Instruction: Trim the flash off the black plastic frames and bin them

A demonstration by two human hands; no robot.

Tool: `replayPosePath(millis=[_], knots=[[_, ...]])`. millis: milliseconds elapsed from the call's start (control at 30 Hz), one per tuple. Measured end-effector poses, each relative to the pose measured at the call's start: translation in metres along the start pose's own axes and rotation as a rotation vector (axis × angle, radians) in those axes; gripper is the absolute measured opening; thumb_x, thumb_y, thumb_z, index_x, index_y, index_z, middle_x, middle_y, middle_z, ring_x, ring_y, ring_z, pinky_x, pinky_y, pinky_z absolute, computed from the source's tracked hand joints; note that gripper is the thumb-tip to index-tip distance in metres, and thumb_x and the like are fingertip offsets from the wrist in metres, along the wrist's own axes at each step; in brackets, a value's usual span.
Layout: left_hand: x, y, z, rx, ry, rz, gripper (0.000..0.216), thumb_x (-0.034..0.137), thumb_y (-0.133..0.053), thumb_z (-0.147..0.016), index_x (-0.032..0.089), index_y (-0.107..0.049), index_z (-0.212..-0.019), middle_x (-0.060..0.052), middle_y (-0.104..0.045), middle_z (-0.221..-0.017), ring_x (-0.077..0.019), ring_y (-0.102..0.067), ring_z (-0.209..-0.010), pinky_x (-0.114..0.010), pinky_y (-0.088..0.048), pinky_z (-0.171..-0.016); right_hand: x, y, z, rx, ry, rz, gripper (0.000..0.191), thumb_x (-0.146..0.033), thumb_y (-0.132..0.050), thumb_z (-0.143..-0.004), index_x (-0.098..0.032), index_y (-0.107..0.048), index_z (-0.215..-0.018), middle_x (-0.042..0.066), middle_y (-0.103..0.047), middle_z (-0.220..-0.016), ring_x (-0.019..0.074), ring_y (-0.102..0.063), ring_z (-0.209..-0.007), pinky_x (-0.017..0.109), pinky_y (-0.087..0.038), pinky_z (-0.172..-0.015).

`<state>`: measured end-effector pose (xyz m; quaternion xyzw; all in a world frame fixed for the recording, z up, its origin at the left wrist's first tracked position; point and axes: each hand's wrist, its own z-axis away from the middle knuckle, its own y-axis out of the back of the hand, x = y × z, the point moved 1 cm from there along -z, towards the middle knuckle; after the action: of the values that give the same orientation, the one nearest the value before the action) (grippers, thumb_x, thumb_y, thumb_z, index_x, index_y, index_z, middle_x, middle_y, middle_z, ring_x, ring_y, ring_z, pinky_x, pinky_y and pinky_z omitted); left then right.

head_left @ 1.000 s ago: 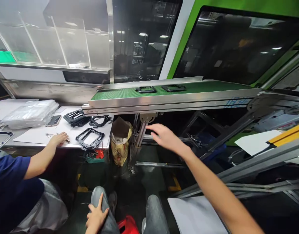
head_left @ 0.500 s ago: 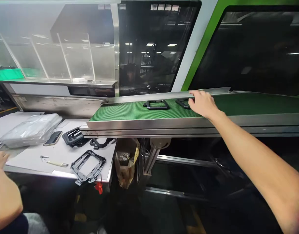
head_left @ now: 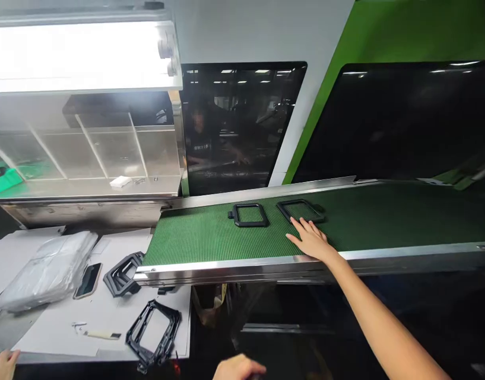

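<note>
My right hand [head_left: 310, 240], spread and unclosed at the black rectangular plastic frame [head_left: 284, 211], should pinch its rim; left hand [head_left: 236, 368] unclear.

The bare right arm [head_left: 379, 311] slants up and leftward from the lower right, with the wrist [head_left: 332, 258] nearly straight. The right hand [head_left: 311, 241] is palm down, fingers [head_left: 304, 226] extended and slightly spread, thumb [head_left: 293, 239] out to the left. The left hand [head_left: 236, 367], cut off by the bottom edge, points rightward; its grip is unclear.
</note>
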<state>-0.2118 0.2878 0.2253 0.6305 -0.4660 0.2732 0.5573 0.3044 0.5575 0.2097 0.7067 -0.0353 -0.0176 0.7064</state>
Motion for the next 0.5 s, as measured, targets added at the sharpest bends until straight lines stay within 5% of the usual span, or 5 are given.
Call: replayPosePath(millis=[100,167,267,367,500], knots=[[0.015,-0.109,-0.062,-0.191,-0.231,0.031,0.040,0.055,-0.068,-0.111,0.019,-0.077,-0.127,-0.009,-0.079,-0.112,-0.0212,-0.077,-0.099,-0.039,-0.068,-0.089,0.000,0.001,0.000,-0.012,0.002,-0.007,0.065,-0.039,-0.072,-0.120,-0.023,-0.044,-0.177,0.017,-0.030,-0.182,0.0440,-0.029,-0.168,0.071,-0.037,-0.136],[0.017,-0.155,-0.116,-0.214,-0.298,0.008,0.032,0.041,-0.060,-0.115,0.017,-0.076,-0.128,-0.009,-0.079,-0.109,-0.0211,-0.077,-0.102,-0.041,-0.067,-0.094,0.001,0.001,0.000,-0.028,0.006,-0.007,0.065,-0.040,-0.072,-0.120,-0.023,-0.044,-0.177,0.017,-0.028,-0.182,0.0443,-0.028,-0.168,0.072,-0.036,-0.136],[0.013,-0.183,-0.208,-0.149,-0.237,-0.126,0.043,0.020,-0.051,-0.115,0.016,-0.063,-0.156,-0.016,-0.073,-0.143,-0.0270,-0.068,-0.137,-0.054,-0.055,-0.123,0.004,0.000,0.001,-0.050,0.030,-0.006,0.066,-0.043,-0.071,-0.120,-0.024,-0.044,-0.177,0.017,-0.025,-0.184,0.0448,-0.026,-0.169,0.072,-0.035,-0.136],[0.006,-0.196,-0.284,-0.212,-0.148,-0.306,0.056,0.017,-0.063,-0.111,0.019,-0.055,-0.166,-0.018,-0.055,-0.170,-0.0348,-0.052,-0.160,-0.064,-0.045,-0.133,0.006,-0.004,0.002,-0.069,0.067,-0.017,0.069,-0.047,-0.072,-0.120,-0.024,-0.043,-0.178,0.017,-0.022,-0.185,0.0457,-0.025,-0.169,0.072,-0.034,-0.137],[0.005,-0.221,-0.335,-0.308,0.001,-0.531,0.054,0.026,-0.077,-0.106,0.018,-0.064,-0.157,-0.018,-0.058,-0.166,-0.0382,-0.056,-0.156,-0.068,-0.050,-0.128,0.010,-0.009,0.006,-0.076,0.125,-0.054,0.070,-0.046,-0.074,-0.119,-0.024,-0.044,-0.178,0.016,-0.020,-0.185,0.0460,-0.022,-0.170,0.072,-0.031,-0.137]])
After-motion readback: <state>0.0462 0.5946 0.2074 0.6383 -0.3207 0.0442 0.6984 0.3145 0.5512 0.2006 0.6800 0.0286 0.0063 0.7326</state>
